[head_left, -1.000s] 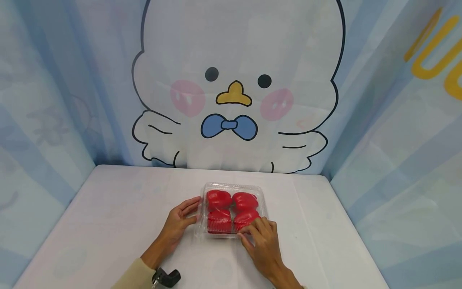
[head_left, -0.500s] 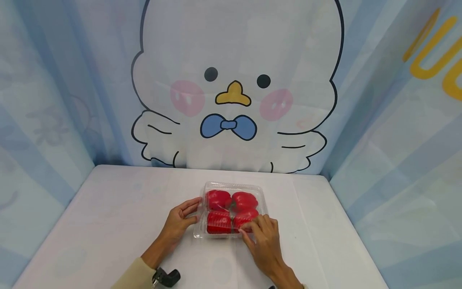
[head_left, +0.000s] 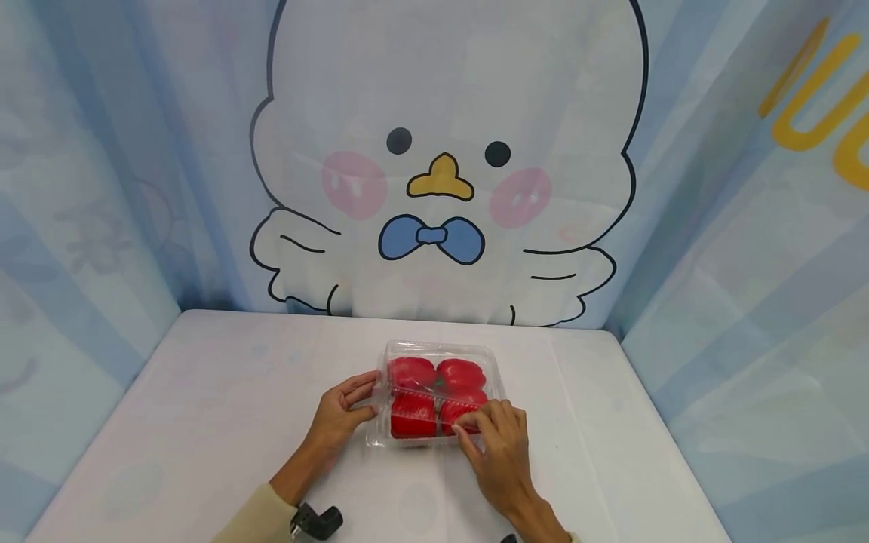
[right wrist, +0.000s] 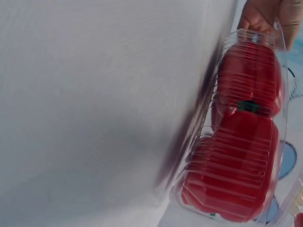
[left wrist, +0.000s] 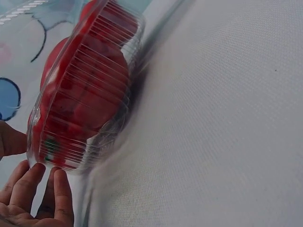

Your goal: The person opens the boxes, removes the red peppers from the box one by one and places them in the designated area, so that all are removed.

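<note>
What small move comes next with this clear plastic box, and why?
Probably raise the clear plastic lid higher: the fingers of the right hand pinch its front edge, parted from the clear plastic base holding glossy red bell peppers, and the left hand touches the left side.

Clear ribbed box (right wrist: 284,75) on white cloth (right wrist: 85,109), glossy red peppers (right wrist: 236,175) inside; one of the hands (right wrist: 272,16) at its upper end

The white table (head_left: 224,400) bears a clear box (head_left: 434,350).
</note>
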Tool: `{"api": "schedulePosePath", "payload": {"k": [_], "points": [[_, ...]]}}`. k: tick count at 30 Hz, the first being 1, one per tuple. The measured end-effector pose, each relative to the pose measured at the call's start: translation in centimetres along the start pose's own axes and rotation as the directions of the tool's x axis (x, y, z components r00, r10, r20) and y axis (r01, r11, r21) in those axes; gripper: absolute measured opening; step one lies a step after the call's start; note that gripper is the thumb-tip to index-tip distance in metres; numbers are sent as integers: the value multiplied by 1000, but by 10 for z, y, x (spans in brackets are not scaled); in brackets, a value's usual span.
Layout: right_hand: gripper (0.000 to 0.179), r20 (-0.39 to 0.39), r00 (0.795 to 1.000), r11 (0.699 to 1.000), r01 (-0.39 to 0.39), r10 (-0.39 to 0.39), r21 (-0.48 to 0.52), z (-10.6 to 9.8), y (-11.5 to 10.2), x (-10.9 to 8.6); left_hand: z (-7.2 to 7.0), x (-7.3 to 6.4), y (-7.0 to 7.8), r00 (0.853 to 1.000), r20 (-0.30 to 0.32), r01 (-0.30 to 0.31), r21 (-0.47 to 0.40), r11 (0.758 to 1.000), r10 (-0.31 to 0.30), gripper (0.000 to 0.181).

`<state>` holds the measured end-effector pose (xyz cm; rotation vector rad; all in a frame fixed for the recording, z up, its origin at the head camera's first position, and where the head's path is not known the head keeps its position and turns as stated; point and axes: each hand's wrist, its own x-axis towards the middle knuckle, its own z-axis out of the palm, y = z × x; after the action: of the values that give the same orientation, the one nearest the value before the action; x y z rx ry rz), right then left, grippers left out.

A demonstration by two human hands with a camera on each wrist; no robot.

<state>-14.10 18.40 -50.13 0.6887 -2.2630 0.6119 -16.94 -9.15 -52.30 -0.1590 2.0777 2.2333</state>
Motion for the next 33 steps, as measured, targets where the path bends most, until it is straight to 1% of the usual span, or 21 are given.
{"api": "schedulePosePath", "payload": {"k": [2,5,8,11,16,19,20,21,24,26,27,31,33], "points": [[24,0,1000,1000,-6,6,-2,0,-1,1,1,0,0,1000,-7,-1,10,1000,1,59],[18,5,1000,1000,-17,17,1,-1,-2,2,2,-1,1,1000,-12,4,12,1000,-4,59],[16,-11,1000,1000,-5,5,-2,-2,-2,3,3,-1,1,1000,-12,6,11,1000,-5,59],[19,-44,999,1000,10,-10,-12,-3,-3,3,4,-2,2,1000,-12,6,9,1000,-6,59],[26,-63,998,999,-27,25,-21,-4,-5,0,6,-3,2,1000,-5,-2,13,1000,2,58],[19,-70,997,999,-39,39,-7,-3,-5,-2,7,-5,1,1000,-3,-8,10,1000,8,58],[15,-83,996,999,-37,36,-2,-3,-5,-2,7,-5,1,1000,-3,-9,7,1000,9,58],[16,-106,994,1000,-29,29,-3,-2,-5,-2,7,-5,2,1000,-1,-11,6,1000,11,57],[31,-178,984,1000,-2,1,-4,-4,-7,5,9,-6,3,1000,5,-23,12,1000,23,57],[42,-196,981,1000,-4,2,-9,-8,-8,13,9,-5,4,1000,3,-27,17,1000,27,58],[45,-196,981,1000,-6,4,-13,-9,-8,17,9,-5,4,1000,0,-27,21,999,27,58],[52,-154,988,1000,-5,5,-5,-17,-9,32,7,-5,1,1000,-21,-14,25,1000,15,59],[52,-167,986,1000,14,-14,2,-20,-9,40,6,-6,1,1000,-24,-12,29,1000,13,59]]}}
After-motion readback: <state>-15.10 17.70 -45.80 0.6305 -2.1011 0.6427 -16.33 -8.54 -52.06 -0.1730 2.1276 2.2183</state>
